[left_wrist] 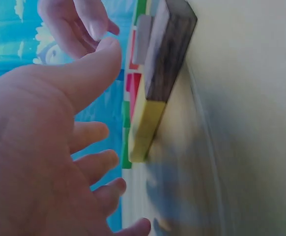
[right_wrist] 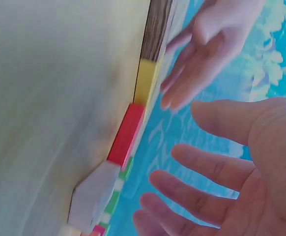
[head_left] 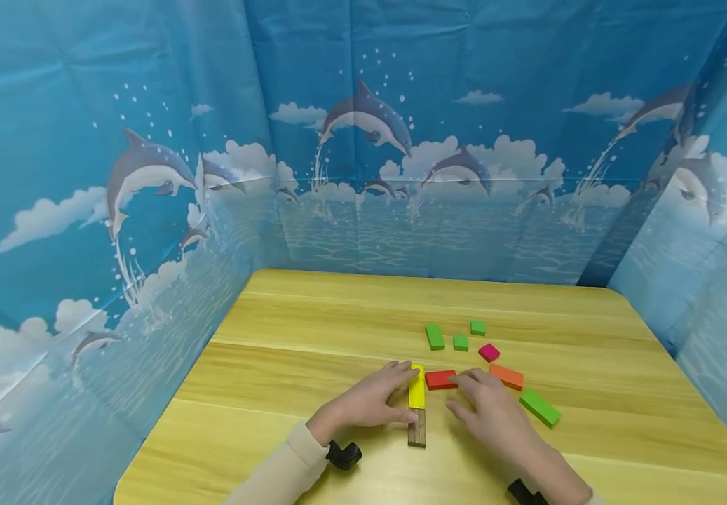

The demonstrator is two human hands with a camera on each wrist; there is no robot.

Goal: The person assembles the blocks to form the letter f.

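We're over the wooden table (head_left: 313, 449) with both hands low among the coloured blocks. Our left hand (head_left: 372, 400) lies flat, fingers relaxed and holding nothing, fingertips at the far end of the yellow block (head_left: 416, 387). That block lies end to end with the dark wood-grain block (head_left: 416, 426), the two making one line pointing toward us. Our right hand (head_left: 496, 414) is spread loose too, gripping nothing, fingertips just at the red block (head_left: 441, 379), which lies crosswise against the yellow one's right side. The orange block (head_left: 506, 376) sits just beyond that hand, the long green block (head_left: 540, 407) to its right.

The risk, as we judge it: these pieces merely butt together, so a sideways brush from either palm could skew the yellow-and-brown line or slide the red one off. The right wrist hovers near the long green block and might knock it.
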